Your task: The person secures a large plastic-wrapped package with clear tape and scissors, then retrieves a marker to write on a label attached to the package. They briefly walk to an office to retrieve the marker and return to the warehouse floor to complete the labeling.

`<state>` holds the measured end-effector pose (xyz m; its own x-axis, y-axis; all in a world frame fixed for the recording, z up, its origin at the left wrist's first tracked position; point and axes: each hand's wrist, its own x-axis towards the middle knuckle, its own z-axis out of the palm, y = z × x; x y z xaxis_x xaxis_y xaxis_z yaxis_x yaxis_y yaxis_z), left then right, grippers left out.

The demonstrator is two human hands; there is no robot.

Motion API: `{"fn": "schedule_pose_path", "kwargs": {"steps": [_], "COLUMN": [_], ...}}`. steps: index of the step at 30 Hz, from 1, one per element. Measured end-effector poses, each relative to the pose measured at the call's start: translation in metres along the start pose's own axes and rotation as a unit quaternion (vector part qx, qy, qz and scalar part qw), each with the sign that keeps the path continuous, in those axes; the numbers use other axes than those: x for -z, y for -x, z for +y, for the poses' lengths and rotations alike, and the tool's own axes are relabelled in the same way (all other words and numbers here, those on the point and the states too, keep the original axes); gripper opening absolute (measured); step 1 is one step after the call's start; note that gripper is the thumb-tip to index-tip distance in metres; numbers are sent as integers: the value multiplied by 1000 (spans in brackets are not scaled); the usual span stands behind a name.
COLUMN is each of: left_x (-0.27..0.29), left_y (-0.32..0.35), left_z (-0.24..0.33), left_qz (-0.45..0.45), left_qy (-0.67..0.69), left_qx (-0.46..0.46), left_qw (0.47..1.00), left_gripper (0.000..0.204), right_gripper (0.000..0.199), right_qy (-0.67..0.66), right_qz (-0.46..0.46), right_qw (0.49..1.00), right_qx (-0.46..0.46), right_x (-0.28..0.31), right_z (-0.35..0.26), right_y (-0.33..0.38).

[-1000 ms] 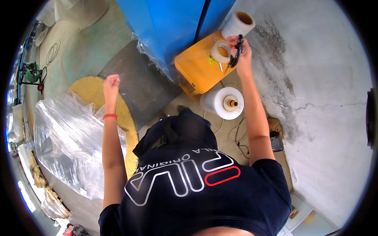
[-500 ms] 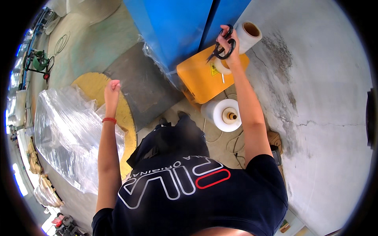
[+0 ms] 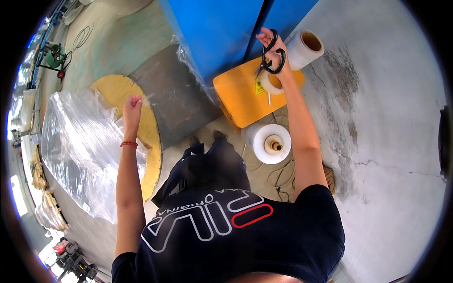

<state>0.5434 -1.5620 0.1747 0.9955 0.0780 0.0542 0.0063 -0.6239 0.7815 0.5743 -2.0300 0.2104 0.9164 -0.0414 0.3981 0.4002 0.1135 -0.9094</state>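
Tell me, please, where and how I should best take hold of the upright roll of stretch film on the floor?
Grip the upright roll of stretch film from above, around its white sides. It stands on end with its core up; cables lie beside it.

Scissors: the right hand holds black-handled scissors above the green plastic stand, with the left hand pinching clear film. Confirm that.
One detail is wrong. The head view shows the stand is orange-yellow, not green. The rest holds: the right hand holds the black-handled scissors above it, and the left hand pinches clear film.
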Motion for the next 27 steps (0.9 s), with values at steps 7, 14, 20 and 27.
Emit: {"fn": "schedule_pose_path", "kwargs": {"steps": [7, 14, 20, 27], "left_x": [2, 5, 7, 8], "left_y": [1, 1, 2, 4], "left_z": [-6, 1, 1, 5], "left_qz": [9, 23, 28, 26], "left_qy": [-8, -19, -12, -39], "left_qx": [-4, 3, 4, 7], "left_qw": [1000, 1000, 1000, 999], "left_gripper": [15, 15, 16, 15], "right_gripper": [61, 40, 42, 34], "right_qy": [-24, -9, 59, 37], "right_qz": [-49, -27, -1, 49], "right_qw": [998, 999, 998, 997], "right_qx": [-26, -43, -5, -54], "right_x": [0, -6, -10, -17], "right_z": [14, 31, 35, 18], "right_y": [6, 23, 26, 32]}}
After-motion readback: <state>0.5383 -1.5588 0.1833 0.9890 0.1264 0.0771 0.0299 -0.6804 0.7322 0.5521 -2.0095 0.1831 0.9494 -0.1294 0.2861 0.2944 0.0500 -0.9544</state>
